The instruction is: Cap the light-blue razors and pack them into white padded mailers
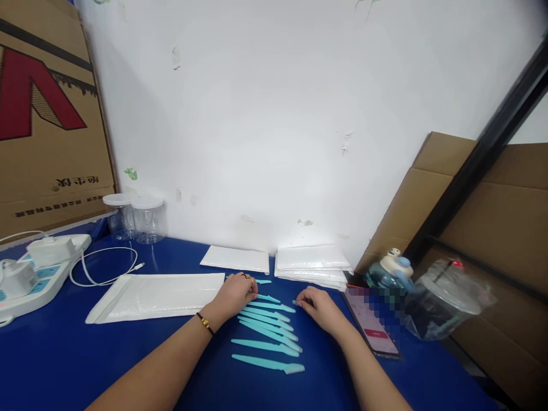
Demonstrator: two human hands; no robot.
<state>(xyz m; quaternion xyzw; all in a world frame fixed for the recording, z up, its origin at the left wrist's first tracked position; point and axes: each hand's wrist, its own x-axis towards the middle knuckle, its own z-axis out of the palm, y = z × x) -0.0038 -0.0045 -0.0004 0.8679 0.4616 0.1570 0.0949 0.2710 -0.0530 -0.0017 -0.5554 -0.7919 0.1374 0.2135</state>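
Teal razors lie across the desk toward its far edge. Left hand curls over the farthest, right hand beside their tips; can't tell if either grips. Bunched handles could snag if one's dragged sideways.

The left hand hides parts of the top razors, so its grip cannot be made out. A speck at the right hand is too small to identify. Pixelation obscures part of the phone. The left edge crops the box and power strip.
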